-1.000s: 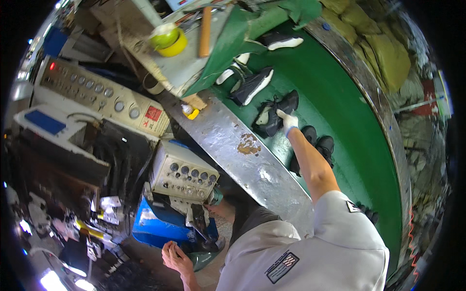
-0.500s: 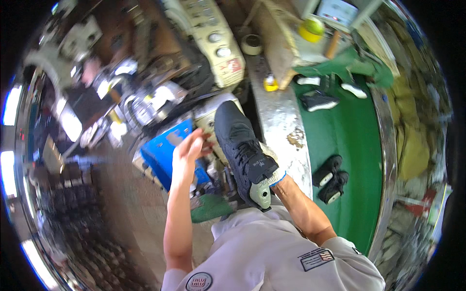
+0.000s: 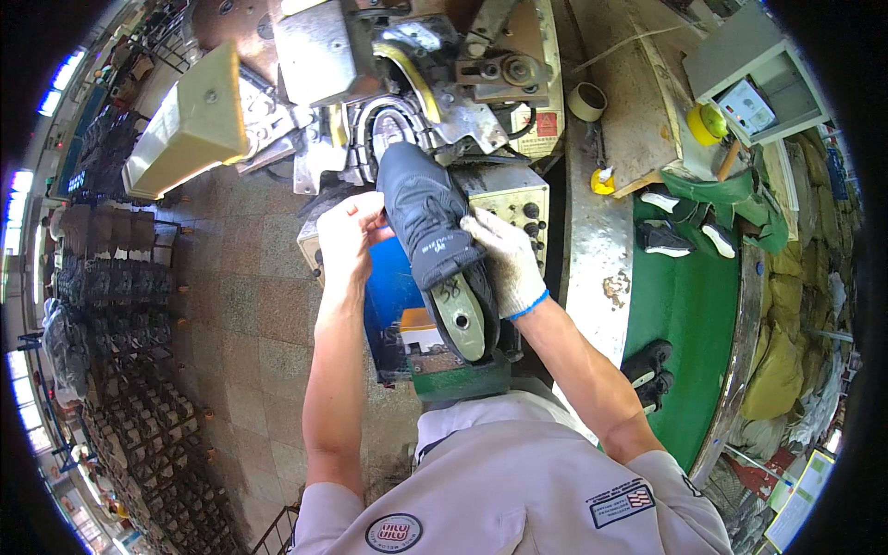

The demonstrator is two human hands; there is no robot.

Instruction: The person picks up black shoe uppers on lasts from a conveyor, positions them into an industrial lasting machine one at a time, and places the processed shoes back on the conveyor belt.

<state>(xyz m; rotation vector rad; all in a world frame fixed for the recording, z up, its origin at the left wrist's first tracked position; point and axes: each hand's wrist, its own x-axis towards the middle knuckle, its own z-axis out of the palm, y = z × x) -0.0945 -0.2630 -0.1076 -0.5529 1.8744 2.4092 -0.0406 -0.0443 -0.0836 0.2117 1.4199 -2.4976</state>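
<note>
You've got the shoe (image 3: 427, 217) on its last (image 3: 460, 319) right up at the machine (image 3: 416, 83), toe pushed into the curved clamp at the far end, so the feeding-in looks mostly done. Whether the toe is fully seated I can't tell, and nothing shows the clamp closing on it yet.

Your bare left hand (image 3: 350, 236) curls around the shoe's left side, fingers pinching the upper. Your gloved right hand (image 3: 504, 259) wraps the right side, fingers pressed flat along it.

Signs and such: a small red label (image 3: 539, 125) on the machine's right face, a tape roll (image 3: 586, 102) on the bench to the far right, a blue box (image 3: 393, 296) under the shoe, and more dark shoes (image 3: 649, 365) on the green belt (image 3: 689, 305) to your right.
</note>
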